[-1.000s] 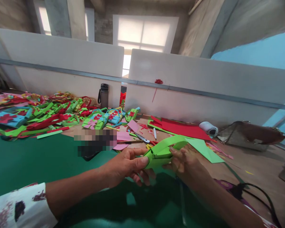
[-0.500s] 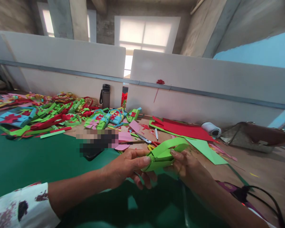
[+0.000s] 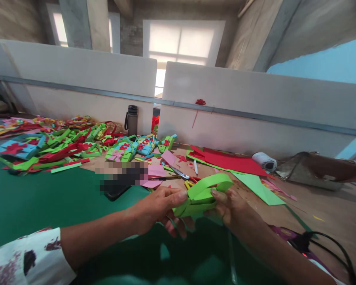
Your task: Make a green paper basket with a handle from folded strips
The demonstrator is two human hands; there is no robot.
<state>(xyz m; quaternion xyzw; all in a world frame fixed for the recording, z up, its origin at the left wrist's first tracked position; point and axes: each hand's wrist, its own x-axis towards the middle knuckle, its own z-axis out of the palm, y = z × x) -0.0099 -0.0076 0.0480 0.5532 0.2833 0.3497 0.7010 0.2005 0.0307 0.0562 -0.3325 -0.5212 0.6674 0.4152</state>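
A small bright green paper bag (image 3: 200,202) with a looped strap handle is held up between both hands, above the green table mat (image 3: 127,261). My left hand (image 3: 166,206) pinches its left end, thumb on top and the other fingers beneath. At the right end, my right hand (image 3: 228,204) grips it with the thumb pressed on the upper edge under the strap. Just behind the bag lie scissors (image 3: 180,172) with red handles and something yellow. The undersides of the bag and some right-hand fingertips are hidden.
Finished blue and green paper bags (image 3: 17,148) and paper strips heap up at the left. A dark bottle (image 3: 132,120), a phone (image 3: 118,188), red sheets (image 3: 231,160), a thread spool (image 3: 264,161) and a brown handbag (image 3: 323,168) stand around. A black cable (image 3: 332,237) curves at the right.
My left thumb has shifted slightly up along the bag's left end, and the bag has tilted a little. Both hands keep hold of it.
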